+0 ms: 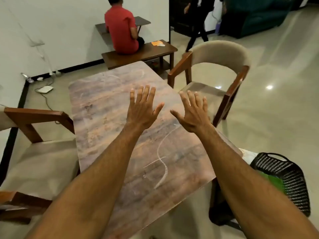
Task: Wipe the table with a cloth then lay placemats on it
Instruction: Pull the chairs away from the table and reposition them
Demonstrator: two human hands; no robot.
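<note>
A brown marbled table (107,107) with pale curved streaks fills the middle of the view. My left hand (143,109) is stretched out above its centre, fingers straight and spread, holding nothing. My right hand (193,112) is beside it over the table's right edge, fingers also spread and empty. A black mesh basket (290,180) stands at the lower right, with something green (274,182) inside it. No cloth or placemat can be made out on the table.
A beige chair with wooden arms (215,69) stands at the table's right, another chair (34,152) at its left. A person in a red shirt (120,30) sits on a bench (146,54) by the far wall. Another person (196,23) walks behind. Cables lie on the floor (44,88).
</note>
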